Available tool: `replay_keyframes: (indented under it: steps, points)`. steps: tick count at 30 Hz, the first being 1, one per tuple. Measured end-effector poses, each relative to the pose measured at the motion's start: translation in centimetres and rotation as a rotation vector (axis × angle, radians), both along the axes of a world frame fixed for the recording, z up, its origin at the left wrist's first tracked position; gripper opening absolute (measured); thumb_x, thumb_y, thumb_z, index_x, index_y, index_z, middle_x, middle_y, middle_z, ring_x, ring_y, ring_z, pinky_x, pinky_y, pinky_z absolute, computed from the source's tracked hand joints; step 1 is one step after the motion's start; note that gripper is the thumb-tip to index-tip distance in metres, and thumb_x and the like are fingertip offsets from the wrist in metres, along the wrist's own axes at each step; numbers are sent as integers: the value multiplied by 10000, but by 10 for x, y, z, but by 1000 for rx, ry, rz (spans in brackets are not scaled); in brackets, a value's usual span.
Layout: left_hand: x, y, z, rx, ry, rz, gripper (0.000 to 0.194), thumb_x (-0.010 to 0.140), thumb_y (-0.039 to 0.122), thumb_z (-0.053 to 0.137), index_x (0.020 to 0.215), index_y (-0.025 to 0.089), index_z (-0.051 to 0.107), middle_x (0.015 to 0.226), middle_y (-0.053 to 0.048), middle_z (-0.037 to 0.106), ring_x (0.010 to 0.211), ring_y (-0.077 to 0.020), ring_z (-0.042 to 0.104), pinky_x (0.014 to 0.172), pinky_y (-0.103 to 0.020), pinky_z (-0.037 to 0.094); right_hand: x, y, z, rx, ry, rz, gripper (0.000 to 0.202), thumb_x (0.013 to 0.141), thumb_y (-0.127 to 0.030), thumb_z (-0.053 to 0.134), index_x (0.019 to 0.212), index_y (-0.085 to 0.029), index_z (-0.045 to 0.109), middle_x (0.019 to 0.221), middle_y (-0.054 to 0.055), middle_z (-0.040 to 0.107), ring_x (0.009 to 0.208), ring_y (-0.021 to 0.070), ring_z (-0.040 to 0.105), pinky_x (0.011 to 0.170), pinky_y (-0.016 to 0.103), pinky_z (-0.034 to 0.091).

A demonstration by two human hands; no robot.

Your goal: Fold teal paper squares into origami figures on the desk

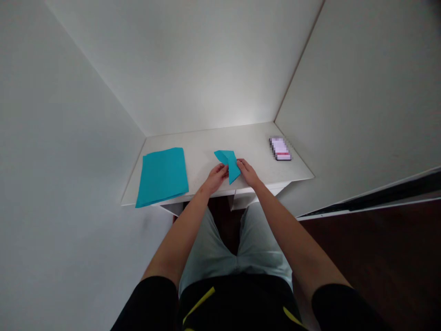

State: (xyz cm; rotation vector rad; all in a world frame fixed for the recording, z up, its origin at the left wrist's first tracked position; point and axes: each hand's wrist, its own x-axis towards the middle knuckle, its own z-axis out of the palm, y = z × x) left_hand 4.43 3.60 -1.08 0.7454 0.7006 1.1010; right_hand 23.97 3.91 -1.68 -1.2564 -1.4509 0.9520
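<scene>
In the head view, the person's left hand (218, 178) and right hand (247, 172) are narrowly pinching opposite sides of a folded turquoise paper (233, 166) by the middle of the counter's (200, 138) front edge. An uneven pull could be skewing its creases; a loosening pinch could be letting its flaps spring open. Both forearms are reaching forward and converging, the wrists bending slightly inward, the fingers curling around the paper's sides.

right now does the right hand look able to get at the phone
Probably yes: the phone lies beyond the right hand on the same white desk, nothing between them, though that hand's fingers are on the folded blue paper.
</scene>
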Motion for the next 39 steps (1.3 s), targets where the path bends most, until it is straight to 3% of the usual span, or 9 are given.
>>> replay_keyframes:
  steps: [5, 8, 12, 16, 18, 25, 30, 35, 39]
  points:
    - [8, -4, 0, 67, 70, -44, 494, 645, 459, 1042, 866, 180, 700, 895, -17, 769, 823, -142, 696, 853, -300, 564, 2, 4, -1, -83, 263, 39, 700, 791, -844, 738, 1195, -275, 688, 964, 28, 782, 886, 250, 722, 818, 405, 615]
    - [7, -6, 4, 74, 66, -68, 533, 614, 497, 1050, 860, 179, 699, 875, -7, 760, 800, -130, 684, 850, -293, 558, 5, 4, 2, -68, 319, 18, 694, 733, -794, 819, 1166, -266, 697, 952, 26, 766, 871, 232, 699, 829, 391, 598]
    - [3, -9, 9, 49, 30, -62, 513, 652, 486, 1037, 840, 186, 666, 804, 8, 716, 770, -135, 671, 845, -308, 555, 6, 3, 4, -4, 265, -6, 636, 758, -760, 816, 1129, -252, 714, 825, -7, 682, 819, 209, 638, 809, 370, 564]
    - [1, -11, 13, -22, 17, 12, 390, 766, 410, 964, 857, 199, 648, 809, 3, 712, 796, -156, 690, 858, -328, 558, 8, 3, 5, 25, 241, -18, 620, 814, -725, 795, 1201, -247, 713, 689, -62, 544, 713, 184, 570, 745, 351, 538]
    - [1, -11, 13, -46, 11, 44, 342, 803, 386, 926, 867, 202, 645, 849, -13, 733, 835, -173, 710, 866, -338, 561, 10, 2, 5, 33, 237, -14, 644, 814, -712, 804, 1250, -249, 703, 671, -71, 542, 710, 184, 579, 772, 358, 549]
    - [0, -11, 13, -45, 9, 71, 345, 822, 422, 893, 884, 210, 628, 918, -47, 780, 980, -226, 754, 912, -366, 572, 10, 2, 6, 34, 200, 40, 690, 830, -763, 766, 1295, -262, 673, 897, 22, 773, 892, 228, 711, 980, 450, 576]
    - [2, -12, 14, -51, -15, 148, 321, 838, 416, 861, 918, 212, 627, 943, -42, 786, 903, -191, 744, 912, -351, 576, 2, 2, 6, -20, 158, 145, 731, 804, -820, 753, 1249, -246, 670, 932, 42, 789, 934, 256, 736, 964, 461, 588]
    - [5, -12, 11, -38, -14, 222, 301, 847, 306, 841, 872, 218, 555, 833, 20, 732, 698, -110, 665, 836, -294, 555, 2, 0, 4, -22, 140, 181, 841, 763, -751, 834, 1388, -245, 589, 943, 24, 773, 889, 241, 730, 894, 422, 588]
    - [10, -12, 9, -48, 40, 250, 276, 887, 303, 792, 902, 228, 526, 805, 38, 700, 666, -112, 648, 782, -287, 534, -1, -4, 3, 70, -68, 143, 1009, 677, -683, 924, 1503, -267, 520, 1070, 60, 779, 917, 265, 726, 877, 428, 585]
